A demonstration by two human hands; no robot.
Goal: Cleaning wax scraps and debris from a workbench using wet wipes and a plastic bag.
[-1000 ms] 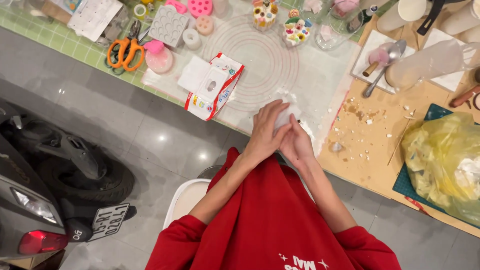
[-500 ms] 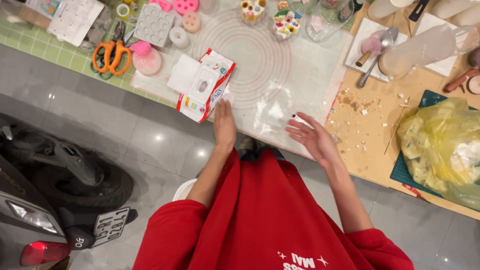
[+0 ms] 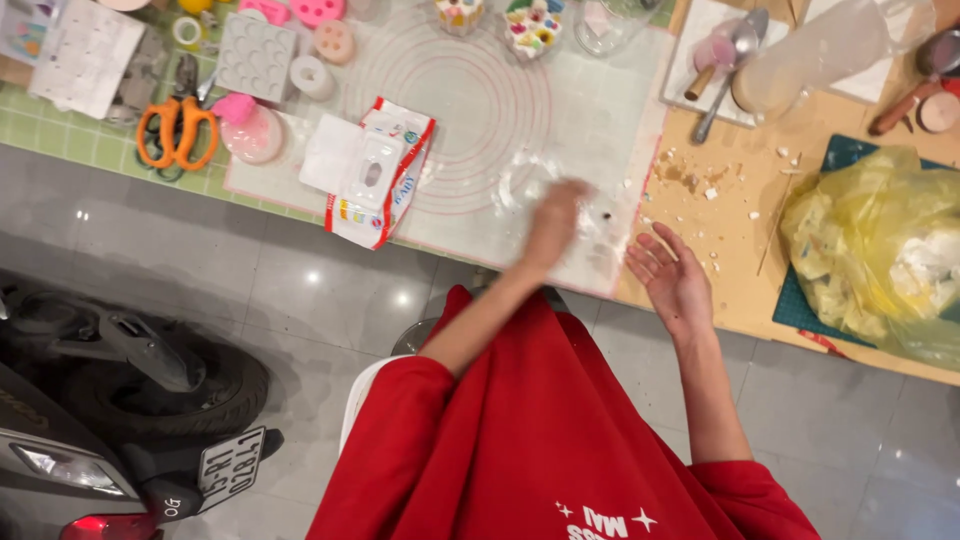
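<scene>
My left hand (image 3: 555, 218) is blurred in motion, low over the near right part of a translucent baking mat (image 3: 470, 90) printed with pink rings; nothing shows in it. My right hand (image 3: 672, 282) is open, palm up, at the near edge of the wooden table (image 3: 735, 300), just right of the mat's corner. It holds nothing. White smears and small dark specks (image 3: 600, 215) lie on the mat between my hands. Pale crumbs (image 3: 695, 180) are scattered on the wood beyond my right hand.
A red-and-white wet-wipe pack (image 3: 380, 175) lies open on the mat's left. Orange scissors (image 3: 178, 130), a pink lidded pot (image 3: 250, 132) and a grey mould tray (image 3: 255, 58) sit farther left. A yellow plastic bag (image 3: 880, 250) fills the right. A scooter (image 3: 120, 400) stands on the tiled floor.
My hands, joined over the mat a second ago, have parted. The left went to the wipe pack and has now swung right across the mat; the right has turned palm up at the table edge.
</scene>
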